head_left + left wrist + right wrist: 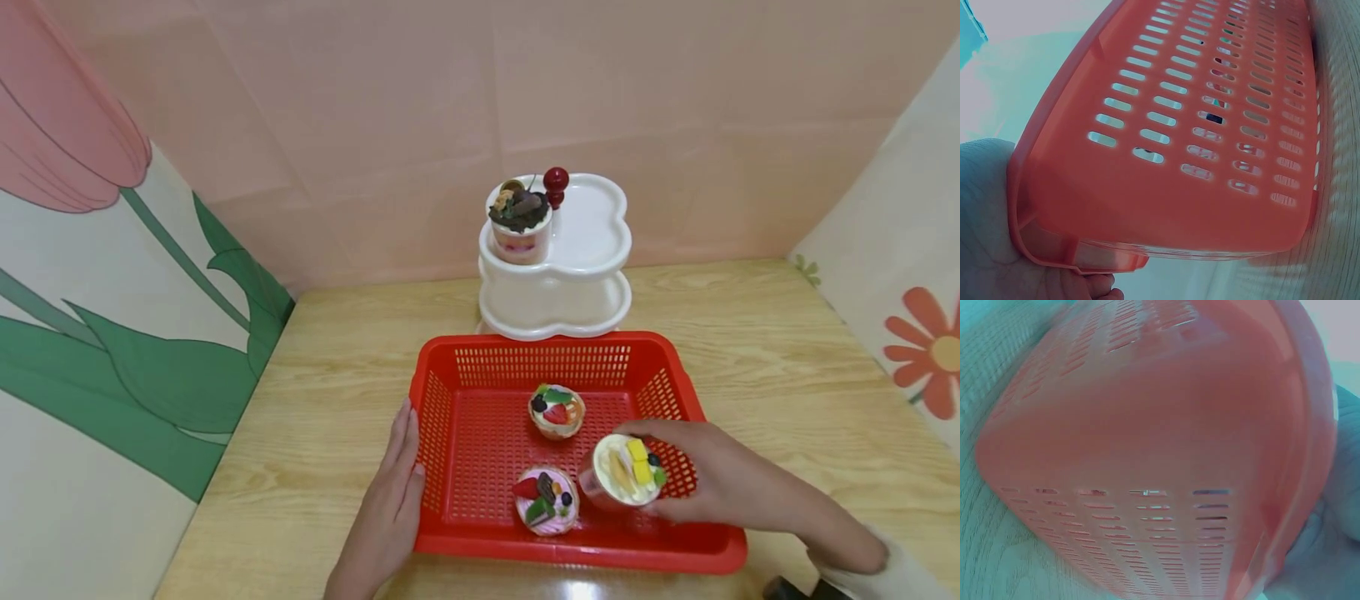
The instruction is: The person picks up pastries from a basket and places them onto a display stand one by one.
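Observation:
My right hand reaches over the right side of the red plastic basket and holds a dessert cup between thumb and fingers. White cream, yellow cubes and a blueberry top this cup. My left hand rests along the basket's left rim with its fingers straight. Inside the basket, a tart with pink cream lies left of the cup, and a fruit tart sits farther back. The left wrist view has the left hand at the rim; the right wrist view mostly shows the basket wall.
Behind the basket stands a two-tier white stand with a red ball-shaped knob. A chocolate-topped dessert cup sits on the left of its upper tier. Wood-grain table surrounds the basket, and a pink backdrop rises behind.

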### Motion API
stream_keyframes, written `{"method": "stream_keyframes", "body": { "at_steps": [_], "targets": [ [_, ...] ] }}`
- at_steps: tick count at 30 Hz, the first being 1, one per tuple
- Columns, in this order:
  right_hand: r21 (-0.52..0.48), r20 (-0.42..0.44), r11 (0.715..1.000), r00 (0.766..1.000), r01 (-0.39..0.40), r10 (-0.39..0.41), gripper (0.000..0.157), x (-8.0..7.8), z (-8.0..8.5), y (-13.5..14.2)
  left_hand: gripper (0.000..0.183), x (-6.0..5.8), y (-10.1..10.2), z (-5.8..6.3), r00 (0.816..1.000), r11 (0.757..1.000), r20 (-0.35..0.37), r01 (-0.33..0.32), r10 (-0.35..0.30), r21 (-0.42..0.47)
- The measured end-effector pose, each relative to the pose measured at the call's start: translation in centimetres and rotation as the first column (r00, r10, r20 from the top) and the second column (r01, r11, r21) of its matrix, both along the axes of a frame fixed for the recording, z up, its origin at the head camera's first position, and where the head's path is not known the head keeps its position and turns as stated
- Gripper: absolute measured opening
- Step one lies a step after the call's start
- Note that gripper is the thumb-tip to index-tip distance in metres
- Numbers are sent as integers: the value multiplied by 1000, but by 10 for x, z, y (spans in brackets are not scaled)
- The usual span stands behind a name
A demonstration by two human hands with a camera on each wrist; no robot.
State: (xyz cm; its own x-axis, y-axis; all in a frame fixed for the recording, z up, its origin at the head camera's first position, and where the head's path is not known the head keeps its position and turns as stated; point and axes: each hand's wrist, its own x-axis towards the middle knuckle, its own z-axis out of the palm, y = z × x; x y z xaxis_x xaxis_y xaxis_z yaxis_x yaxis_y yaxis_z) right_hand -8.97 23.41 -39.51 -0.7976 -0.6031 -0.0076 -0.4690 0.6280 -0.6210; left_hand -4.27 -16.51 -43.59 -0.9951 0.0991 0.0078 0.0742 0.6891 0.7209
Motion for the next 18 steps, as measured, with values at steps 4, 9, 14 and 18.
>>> {"method": "stream_keyframes", "body": {
  "at_steps": [4,9,14,18],
  "targets": [
    [-113,70,993,997,18,-10,70,1,4,6,63,0,0,1,1000,1000,-6,1,-1,12],
    [-221,146,974,989,48,-15,73,3,10,14,63,0,0,1,1000,1000,-9,-1,1,16],
    [-257,62,965,997,59,-45,75,3,18,19,64,0,0,2,1000,1000,-15,-3,3,18],
    [-247,-14,965,995,93,-99,76,0,26,25,64,0,0,2,1000,1000,-10,-5,5,17]
  ]
}}
